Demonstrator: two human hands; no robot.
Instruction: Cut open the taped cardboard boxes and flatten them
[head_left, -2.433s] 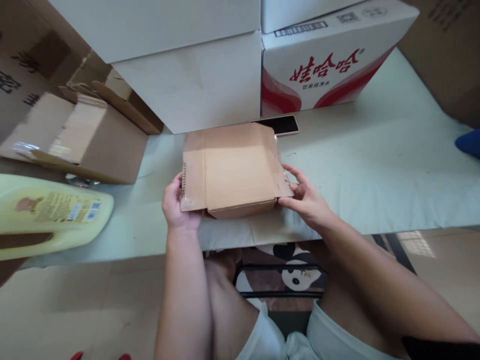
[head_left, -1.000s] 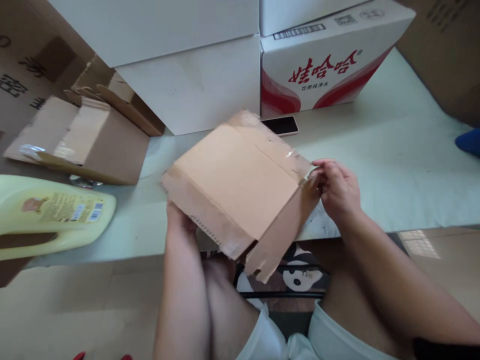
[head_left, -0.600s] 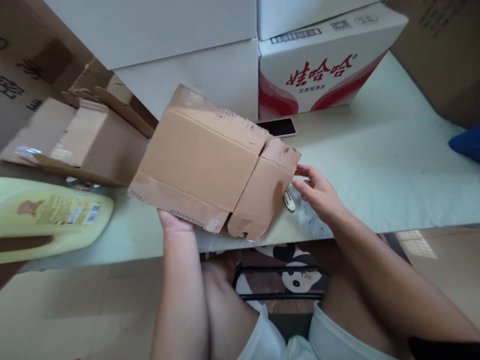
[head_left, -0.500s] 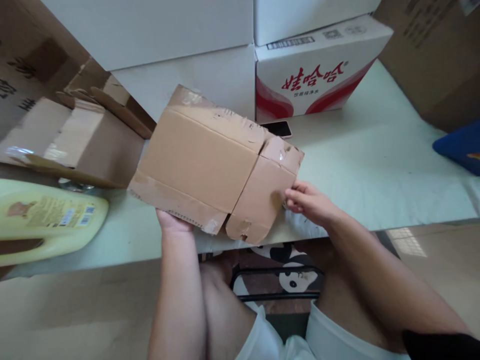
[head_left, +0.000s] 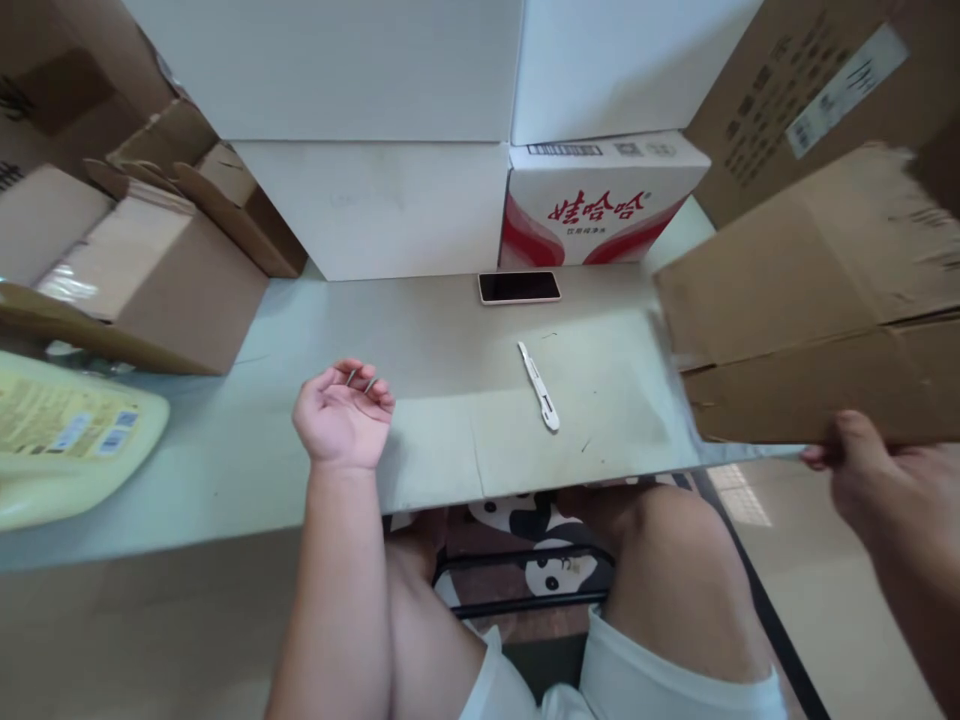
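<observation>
Head view: your right hand (head_left: 892,490) grips the creased brown cardboard box (head_left: 810,300) ahead of it by one edge, presumably because it's broad. Your left hand (head_left: 343,418) is empty, fingers loosely curled.

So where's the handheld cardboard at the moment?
At the right of the head view: the cardboard is gripped by the right hand, well right of the phone.

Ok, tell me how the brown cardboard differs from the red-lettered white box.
The brown cardboard is gripped in the right hand; the red-lettered white box stands on the table, with neither hand on it. The cardboard is brown and creased, while the box is white with red bands. Both look like packaging.
</observation>
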